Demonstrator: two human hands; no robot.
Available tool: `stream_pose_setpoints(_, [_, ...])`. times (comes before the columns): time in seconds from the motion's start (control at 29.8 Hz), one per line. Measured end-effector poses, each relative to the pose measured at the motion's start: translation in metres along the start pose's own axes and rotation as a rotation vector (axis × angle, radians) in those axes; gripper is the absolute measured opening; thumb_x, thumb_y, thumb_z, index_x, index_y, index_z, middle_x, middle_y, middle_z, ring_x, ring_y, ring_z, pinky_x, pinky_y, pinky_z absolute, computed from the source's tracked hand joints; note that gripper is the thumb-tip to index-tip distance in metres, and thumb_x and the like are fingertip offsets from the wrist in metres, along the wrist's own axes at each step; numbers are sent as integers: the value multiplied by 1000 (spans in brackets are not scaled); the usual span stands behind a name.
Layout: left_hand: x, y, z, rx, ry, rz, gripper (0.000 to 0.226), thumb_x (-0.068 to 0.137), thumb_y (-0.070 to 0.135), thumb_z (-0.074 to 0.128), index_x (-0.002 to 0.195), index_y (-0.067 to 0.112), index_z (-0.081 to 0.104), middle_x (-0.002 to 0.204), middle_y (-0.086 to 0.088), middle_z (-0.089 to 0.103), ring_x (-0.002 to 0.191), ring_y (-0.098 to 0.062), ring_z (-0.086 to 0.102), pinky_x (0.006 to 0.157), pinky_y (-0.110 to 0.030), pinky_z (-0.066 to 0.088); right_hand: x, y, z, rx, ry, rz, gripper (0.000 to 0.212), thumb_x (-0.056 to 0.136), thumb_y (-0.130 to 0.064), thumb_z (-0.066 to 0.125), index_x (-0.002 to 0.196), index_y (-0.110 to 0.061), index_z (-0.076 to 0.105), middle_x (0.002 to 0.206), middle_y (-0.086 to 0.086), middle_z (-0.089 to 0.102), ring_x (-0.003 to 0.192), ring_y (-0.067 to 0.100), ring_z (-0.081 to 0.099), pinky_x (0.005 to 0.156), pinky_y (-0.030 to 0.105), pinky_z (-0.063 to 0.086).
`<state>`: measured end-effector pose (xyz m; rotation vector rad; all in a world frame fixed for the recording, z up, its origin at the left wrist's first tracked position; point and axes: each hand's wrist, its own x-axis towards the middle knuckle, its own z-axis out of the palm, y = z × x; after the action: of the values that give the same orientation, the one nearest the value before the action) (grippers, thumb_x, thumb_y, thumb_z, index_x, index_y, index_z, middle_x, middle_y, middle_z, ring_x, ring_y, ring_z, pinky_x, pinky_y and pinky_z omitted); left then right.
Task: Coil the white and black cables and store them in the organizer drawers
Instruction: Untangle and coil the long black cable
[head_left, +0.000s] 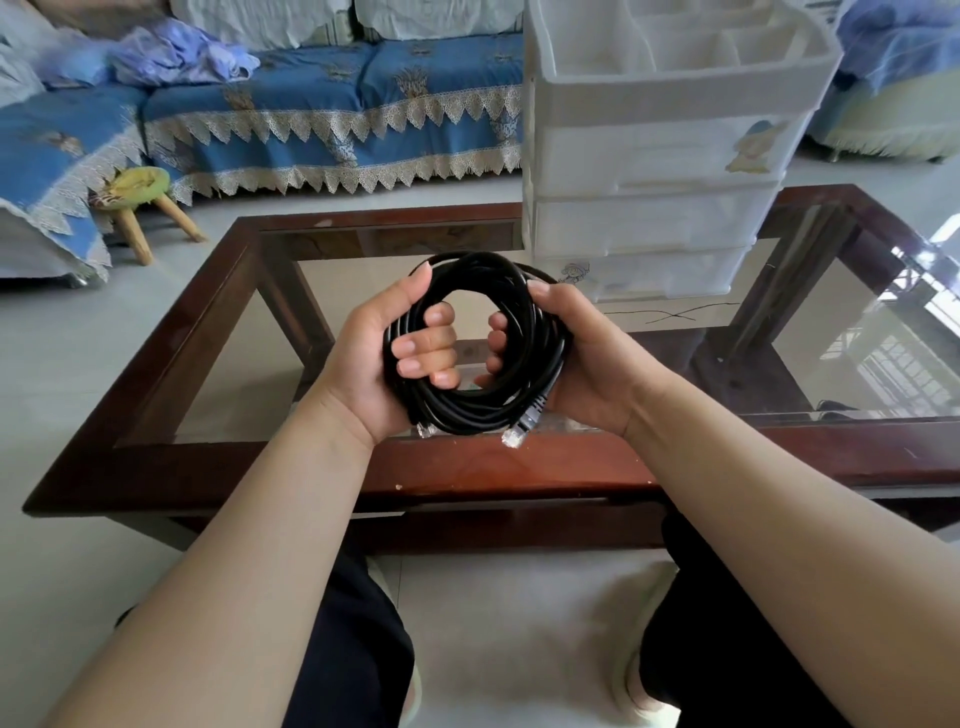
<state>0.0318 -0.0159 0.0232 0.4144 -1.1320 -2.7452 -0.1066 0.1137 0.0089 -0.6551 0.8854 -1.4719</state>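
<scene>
A black cable (480, 410) wound into a round coil hangs above the near edge of the glass table. My left hand (384, 358) grips the coil's left side, fingers curled through the loop. On the coil's right side my right hand (576, 358) holds it the same way. Two clear plugs (514, 434) stick out at the coil's bottom. The white organizer (649, 156) with three shut drawers and an open top tray stands on the table behind the coil, to the right. No white cable shows.
The glass-topped table has a dark wooden frame (519, 467). A blue sofa (322, 114) with lace trim runs along the back, and a small green stool (140, 192) stands on the floor at left. My knees are below the table's near edge.
</scene>
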Motion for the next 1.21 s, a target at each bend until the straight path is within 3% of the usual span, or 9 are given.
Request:
stream_pose_setpoints(0.17, [-4,-2,2,115,60,0,40,90,47,47,67,15,43,39,10,30,31,-4,31,44,-21,38,-11,-4,5,-254,79,19,71,65,-69,58,103,-8,57,80,2,61,82,20,65,81,35,53])
stream_pose_setpoints(0.37, [-5,-10,5,77,72,43,41,91,48,48,68,15,44,40,10,31,33,-5,30,45,-21,37,-12,-2,7,-400,257,-126,32,88,-43,57,86,-11,59,65,2,62,73,24,68,62,30,52])
stream_pose_setpoints(0.54, [-4,-15,9,16,28,79,42,91,50,46,71,13,45,42,8,32,35,-6,32,45,-22,39,-11,0,5,-539,320,-233,35,96,-38,46,89,-6,58,64,6,64,69,27,70,66,33,56])
stream_pose_setpoints(0.64, [-4,-14,10,50,88,65,44,90,52,48,67,14,43,41,8,29,32,-5,29,42,-20,35,-12,4,1,-709,369,-258,38,95,-42,45,105,-7,57,77,8,72,76,24,71,74,37,58])
stream_pose_setpoints(0.77, [-3,-13,7,170,204,43,46,87,54,52,63,16,42,39,8,28,30,-6,27,40,-21,33,-14,12,-9,-907,481,-348,13,94,-32,54,106,-27,56,89,-7,70,78,-3,66,66,12,51])
stream_pose_setpoints(0.87, [-6,-10,6,236,231,45,48,85,57,54,62,16,43,39,8,28,31,-6,26,40,-21,33,-14,7,-10,-789,649,-371,20,98,-26,47,91,-15,62,68,-7,66,58,5,64,50,20,51])
stream_pose_setpoints(0.97, [-8,-10,5,255,163,35,50,87,58,49,64,15,43,40,8,28,31,-5,26,41,-21,32,-14,-2,-23,-582,702,-293,39,101,-38,37,85,-11,60,45,-1,47,38,17,48,42,25,41])
stream_pose_setpoints(1.07, [-9,-8,3,141,61,48,47,91,54,45,67,14,45,40,9,32,30,-4,30,40,-19,33,-13,-5,-41,-585,778,-231,44,99,-45,36,81,-13,59,43,-3,35,37,15,35,42,24,33])
stream_pose_setpoints(1.21, [-10,-2,1,56,39,127,43,92,48,45,68,14,46,40,10,32,31,-3,30,41,-18,29,-13,-1,-44,-675,784,-142,44,99,-45,37,79,-12,59,44,-4,37,34,13,34,38,23,32])
